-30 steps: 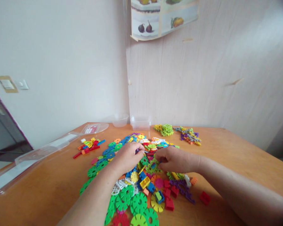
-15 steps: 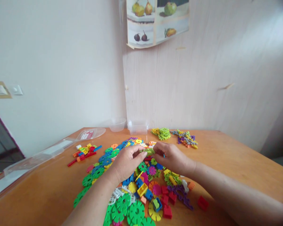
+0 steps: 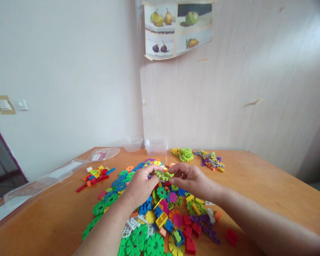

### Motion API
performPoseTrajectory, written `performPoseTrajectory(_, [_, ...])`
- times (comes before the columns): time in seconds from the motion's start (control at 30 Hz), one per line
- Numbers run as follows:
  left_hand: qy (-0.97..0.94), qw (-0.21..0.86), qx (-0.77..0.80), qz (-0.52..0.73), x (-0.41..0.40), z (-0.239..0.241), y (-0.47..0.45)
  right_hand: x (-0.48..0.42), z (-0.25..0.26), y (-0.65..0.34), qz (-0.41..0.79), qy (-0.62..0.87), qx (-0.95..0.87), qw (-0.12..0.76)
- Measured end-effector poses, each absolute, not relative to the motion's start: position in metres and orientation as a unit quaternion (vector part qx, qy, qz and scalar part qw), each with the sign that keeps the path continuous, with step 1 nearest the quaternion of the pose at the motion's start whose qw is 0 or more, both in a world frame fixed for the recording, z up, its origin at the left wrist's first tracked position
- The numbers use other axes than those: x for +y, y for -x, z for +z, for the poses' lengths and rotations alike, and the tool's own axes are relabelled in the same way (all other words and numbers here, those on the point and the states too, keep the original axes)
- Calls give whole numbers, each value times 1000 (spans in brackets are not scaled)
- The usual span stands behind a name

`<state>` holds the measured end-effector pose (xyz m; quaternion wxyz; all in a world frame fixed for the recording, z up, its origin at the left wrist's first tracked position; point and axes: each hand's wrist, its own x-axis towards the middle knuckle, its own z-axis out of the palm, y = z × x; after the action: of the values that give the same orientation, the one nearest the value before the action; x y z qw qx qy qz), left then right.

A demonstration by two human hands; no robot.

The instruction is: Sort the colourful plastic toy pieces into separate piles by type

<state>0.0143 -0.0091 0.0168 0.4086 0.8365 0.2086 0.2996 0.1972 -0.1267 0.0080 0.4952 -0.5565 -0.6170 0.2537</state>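
Observation:
A lime-green toothed plastic building piece [image 3: 164,176] is held up between my two hands, above the middle of a colourful heap. My left hand [image 3: 141,183] pinches its left end between thumb and fingers. At its right end, the curled thumb and fingers of my right hand [image 3: 194,181] grip it. Under and around the hands lie green notched discs [image 3: 155,244], a yellow block [image 3: 161,219], red blocks [image 3: 190,246] and a purple toothed piece [image 3: 206,227]. My fingers partly hide the ends of the lime-green piece.
Lime-green and yellow pieces [image 3: 186,155] are piled at the back, with grey, purple and orange ones [image 3: 213,161] to their right. A small brick group [image 3: 96,174] lies left. Clear plastic containers [image 3: 156,146] stand by the wall; transparent lids [image 3: 104,154] lie along the left edge.
The lime-green piece has tilted, showing more of its toothed face. My right fingers have spread a little and shifted on it. The whole view has moved slightly.

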Motion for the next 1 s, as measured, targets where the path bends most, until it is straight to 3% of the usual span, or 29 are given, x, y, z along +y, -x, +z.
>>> performPoseTrajectory(0.2, [-840,422,178,290,-12,18,-13,-133,14,-199,242,579,-649,431])
performPoseTrajectory(0.8, [-831,443,163,294,-11,9,-19,-133,11,-202,236,572,-682,390])
performPoseTrajectory(1.0, [-846,366,209,326,-7,9,-19,-133,13,-206,141,600,-707,346])
